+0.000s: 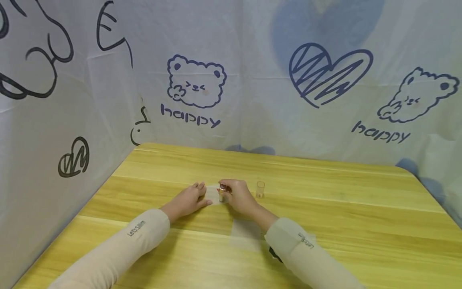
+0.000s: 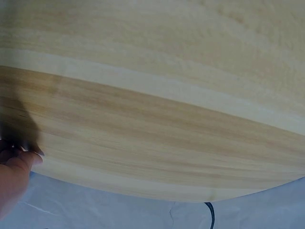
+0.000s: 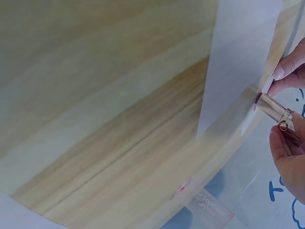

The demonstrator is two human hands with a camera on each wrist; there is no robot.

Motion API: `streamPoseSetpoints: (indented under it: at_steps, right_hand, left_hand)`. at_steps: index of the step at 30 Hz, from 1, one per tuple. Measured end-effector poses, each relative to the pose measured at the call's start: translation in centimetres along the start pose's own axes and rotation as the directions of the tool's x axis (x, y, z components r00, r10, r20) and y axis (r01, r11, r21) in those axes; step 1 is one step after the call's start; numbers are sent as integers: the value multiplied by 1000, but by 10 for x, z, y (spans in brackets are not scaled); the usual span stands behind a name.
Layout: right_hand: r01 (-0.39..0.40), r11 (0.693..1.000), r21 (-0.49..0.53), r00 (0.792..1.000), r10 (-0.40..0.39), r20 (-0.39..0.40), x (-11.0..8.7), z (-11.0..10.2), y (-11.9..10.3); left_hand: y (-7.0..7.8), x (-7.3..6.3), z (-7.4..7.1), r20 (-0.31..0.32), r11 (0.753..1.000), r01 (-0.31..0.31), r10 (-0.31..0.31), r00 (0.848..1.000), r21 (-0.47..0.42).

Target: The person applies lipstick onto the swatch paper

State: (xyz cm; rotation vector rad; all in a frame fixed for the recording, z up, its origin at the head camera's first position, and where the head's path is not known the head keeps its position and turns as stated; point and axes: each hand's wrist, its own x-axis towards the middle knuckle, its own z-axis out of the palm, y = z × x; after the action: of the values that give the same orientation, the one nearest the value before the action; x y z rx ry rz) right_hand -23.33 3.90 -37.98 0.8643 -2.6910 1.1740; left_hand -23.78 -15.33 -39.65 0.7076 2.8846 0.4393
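My right grip (image 1: 238, 196) is closing narrowly around the lipstick (image 3: 272, 108), whose dark tip is pointing at the paper (image 1: 212, 195) between my hands (whether it is quite touching, I cannot tell). Too much pressure could, I think, be smearing or snapping that tip; a light left grip (image 1: 185, 202), its loose fingers resting by the paper, could be letting the sheet slide. The lipstick's tube is looking slim, shiny and gold-toned. Beside it, a clear cap (image 1: 260, 190) is standing on the counter (image 1: 346, 208).
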Motion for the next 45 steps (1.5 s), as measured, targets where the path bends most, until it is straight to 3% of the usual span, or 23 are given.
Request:
streamPoseSetpoints:
  at_steps: [15,31,38,45]
  right_hand:
    - [15,1000,23,1000,-15,4,-3,-4,2]
    - [-77,983,167,988,98,-119,-6,-10,-2]
    - [-50,980,191,969,94,-228,-7,-15,-1]
    - [-41,983,181,971,82,-225,-11,-22,2]
  left_hand:
    - [0,0,0,7,1000,19,-19,1000,0]
    - [0,0,0,4,1000,22,-22,1000,-6]
    - [-3,0,3,-32,998,19,-20,999,-55]
    - [-4,1,2,-41,997,30,-33,999,-75]
